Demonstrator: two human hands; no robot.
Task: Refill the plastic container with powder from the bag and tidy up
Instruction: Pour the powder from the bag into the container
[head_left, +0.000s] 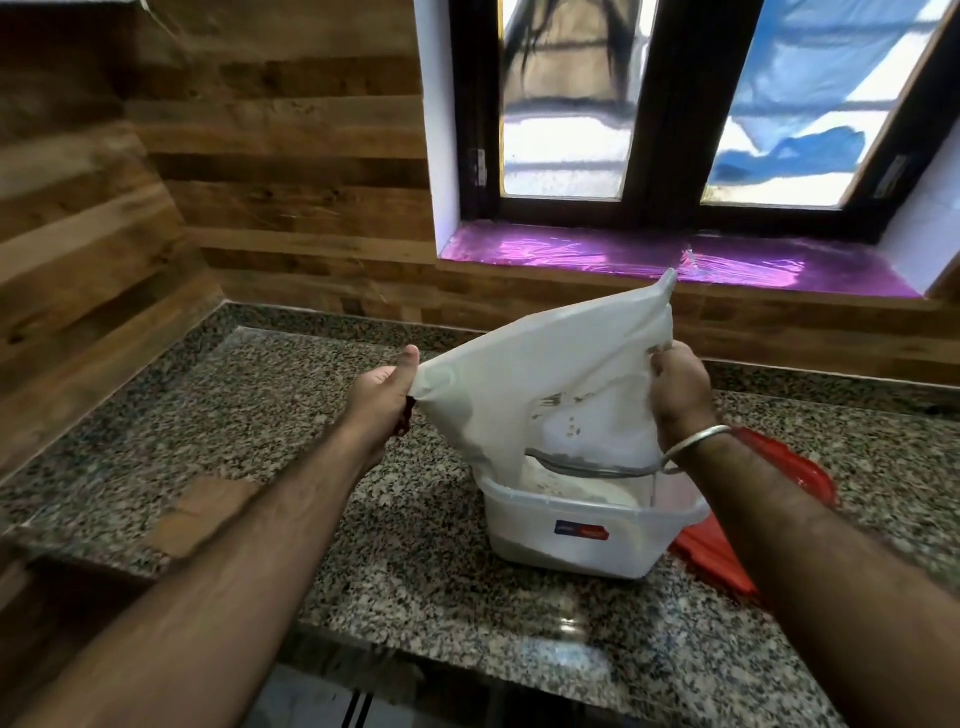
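Observation:
A translucent white plastic bag (524, 384) hangs upside down over a clear rectangular plastic container (571, 535) on the granite counter. My left hand (382, 395) pinches the bag's left corner. The right corner is gripped by my right hand (678, 387), which wears a metal bangle. The bag's open mouth dips into the container, where white powder (561, 486) lies. A metal sieve rim (582, 467) shows at the mouth, partly hidden by the bag.
A red lid (727, 561) lies on the counter right of the container, partly under my right forearm. The speckled granite counter (311, 447) meets wood-panelled walls at the left and back. A window sill with purple film (623, 254) runs behind.

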